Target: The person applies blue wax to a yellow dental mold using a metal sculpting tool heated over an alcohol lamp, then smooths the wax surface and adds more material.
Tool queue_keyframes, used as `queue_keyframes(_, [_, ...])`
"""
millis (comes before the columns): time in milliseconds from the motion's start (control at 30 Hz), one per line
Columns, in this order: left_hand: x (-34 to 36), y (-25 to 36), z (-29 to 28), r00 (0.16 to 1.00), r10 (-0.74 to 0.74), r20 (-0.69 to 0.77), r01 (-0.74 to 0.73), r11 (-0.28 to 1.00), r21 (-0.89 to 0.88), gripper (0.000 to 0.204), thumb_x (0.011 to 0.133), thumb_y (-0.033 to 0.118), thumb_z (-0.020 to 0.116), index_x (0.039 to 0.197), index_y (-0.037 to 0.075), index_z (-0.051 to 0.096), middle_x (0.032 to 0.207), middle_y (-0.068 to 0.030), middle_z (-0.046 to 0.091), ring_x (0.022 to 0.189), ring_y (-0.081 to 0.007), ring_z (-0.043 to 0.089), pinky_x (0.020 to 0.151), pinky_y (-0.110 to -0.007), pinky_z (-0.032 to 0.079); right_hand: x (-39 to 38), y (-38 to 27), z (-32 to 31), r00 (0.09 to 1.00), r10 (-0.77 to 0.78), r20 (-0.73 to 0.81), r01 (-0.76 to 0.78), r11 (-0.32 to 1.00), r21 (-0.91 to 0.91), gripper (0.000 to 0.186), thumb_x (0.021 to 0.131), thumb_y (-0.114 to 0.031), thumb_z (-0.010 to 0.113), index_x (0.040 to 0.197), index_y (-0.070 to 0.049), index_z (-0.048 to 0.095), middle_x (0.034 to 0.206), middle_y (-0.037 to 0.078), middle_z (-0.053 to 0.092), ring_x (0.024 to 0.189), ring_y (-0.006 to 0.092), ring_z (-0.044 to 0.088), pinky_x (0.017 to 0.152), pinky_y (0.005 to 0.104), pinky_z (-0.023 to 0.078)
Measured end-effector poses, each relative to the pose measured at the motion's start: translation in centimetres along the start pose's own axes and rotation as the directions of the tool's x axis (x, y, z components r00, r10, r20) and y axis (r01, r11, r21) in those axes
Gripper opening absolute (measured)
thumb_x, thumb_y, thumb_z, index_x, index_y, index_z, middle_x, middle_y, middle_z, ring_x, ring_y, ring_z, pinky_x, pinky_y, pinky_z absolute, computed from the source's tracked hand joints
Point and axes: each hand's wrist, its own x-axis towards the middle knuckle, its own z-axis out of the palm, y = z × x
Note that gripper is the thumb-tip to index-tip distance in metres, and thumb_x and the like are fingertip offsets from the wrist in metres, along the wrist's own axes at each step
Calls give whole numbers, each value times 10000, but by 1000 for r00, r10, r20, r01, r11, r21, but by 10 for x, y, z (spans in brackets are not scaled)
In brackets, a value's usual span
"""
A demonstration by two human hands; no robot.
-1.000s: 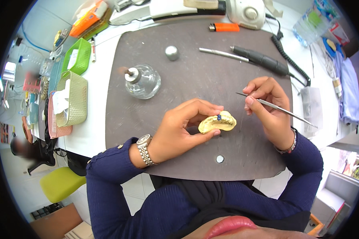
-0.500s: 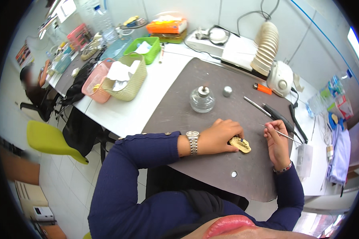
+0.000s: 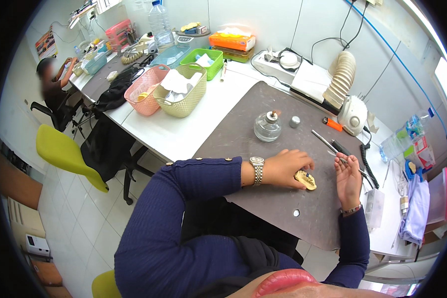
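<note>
Left fingers (image 3: 304,162) grip the left end of a yellow dental cast (image 3: 308,183); right fingers (image 3: 351,161) hold a slim metal instrument (image 3: 364,172). Below: brown bench mat (image 3: 278,208). Beyond: white wall (image 3: 278,30).

Pink basket (image 3: 140,104) beside beige basket (image 3: 187,100); lime-green chair (image 3: 67,155) near white table (image 3: 176,131)

Your white worktop (image 3: 184,135) carries a dark grey-brown mat (image 3: 228,130). On its far part you have a glass burner (image 3: 267,130), a silvery cap (image 3: 294,121) to its right, and an orange lighter (image 3: 332,124) farther right. Left of the mat stand a pink basket (image 3: 140,103), a beige basket (image 3: 186,105) and a green basket (image 3: 215,71).
</note>
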Motion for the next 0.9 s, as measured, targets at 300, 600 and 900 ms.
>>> queue_keyframes(300, [-6, 22, -22, 845, 486, -225, -389, 846, 365, 309, 783, 271, 711, 1022, 107, 603, 1131, -51, 577, 1030, -231, 573, 876, -359, 449, 1, 3, -1, 995, -31, 97, 39, 996, -75, 72, 930, -103, 449, 999, -86, 433, 1036, 131, 562, 920, 205, 565, 822, 305, 463])
queue_keyframes(600, [-89, 24, -190, 756, 494, -429, 12, 645, 764, 163, 795, 186, 686, 922, 98, 634, 994, -33, 627, 936, -206, 611, 825, -343, 490, -5, 1, 5, 993, -42, 108, 62, 980, -189, 38, 898, -70, 481, 934, -62, 472, 968, 92, 563, 824, 176, 589, 761, 300, 476])
queue_keyframes(900, [-129, -115, -368, 826, -141, -545, 520, 564, 642, 127, 834, 125, 591, 909, 49, 658, 1006, -139, 645, 990, -313, 603, 871, -374, 481, -4, 13, 9, 994, 24, 109, 14, 942, -334, 21, 902, -88, 468, 912, -70, 475, 920, 76, 547, 770, 144, 582, 710, 267, 482])
